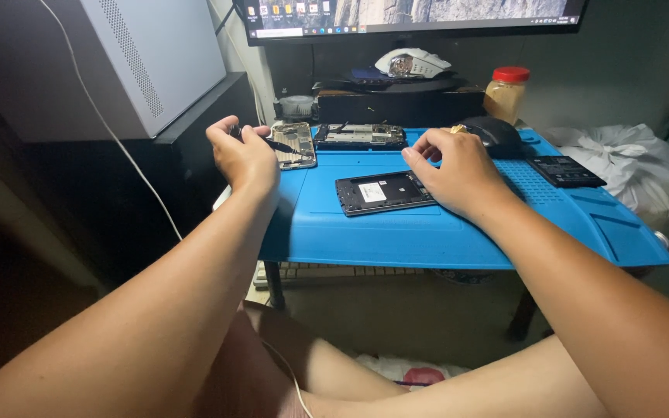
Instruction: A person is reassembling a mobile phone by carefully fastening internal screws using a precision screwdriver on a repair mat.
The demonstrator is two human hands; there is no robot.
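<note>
My left hand [243,157] grips a thin dark tool [282,146] whose tip lies over an opened phone body [296,143] with bare circuitry, at the back left of the blue work mat [396,228]. On the mat's middle my right hand [458,170] rests, fingers curled, with its fingertips touching the right edge of a black phone frame [383,191] that lies inside up. Behind that frame, along the mat's far edge, sits another stripped phone part [360,136].
A flat black battery [564,170] lies at the mat's right. A dark mouse [497,135], a jar with a red lid [506,93] and a monitor [412,15] stand behind. A grey computer case [149,54] is at the left, a white bag [629,166] at the right.
</note>
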